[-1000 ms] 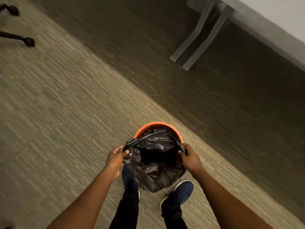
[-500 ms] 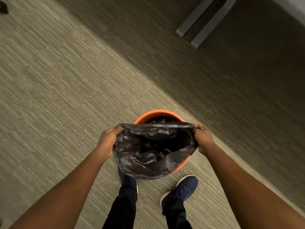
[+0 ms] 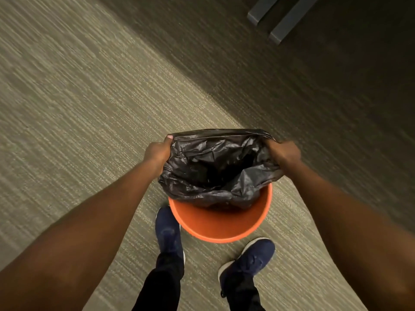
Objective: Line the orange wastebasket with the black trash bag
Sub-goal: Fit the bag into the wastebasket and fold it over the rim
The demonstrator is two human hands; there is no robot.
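Observation:
The orange wastebasket (image 3: 221, 223) stands on the carpet just in front of my feet. The black trash bag (image 3: 215, 169) hangs with its mouth spread wide over the far side of the basket, its lower part dipping inside. My left hand (image 3: 156, 152) grips the bag's left edge, and my right hand (image 3: 284, 153) grips the right edge. The near half of the basket's inside is bare orange. The far rim is hidden behind the bag.
My two dark blue shoes (image 3: 168, 232) (image 3: 249, 259) stand on the striped carpet beside the basket's near side. Two grey table legs (image 3: 278, 19) rest on the darker floor at the top right.
Both hands have pulled the bag's mouth wider and moved it toward the basket's far side. The near inside of the basket now shows. The view has tilted further down.

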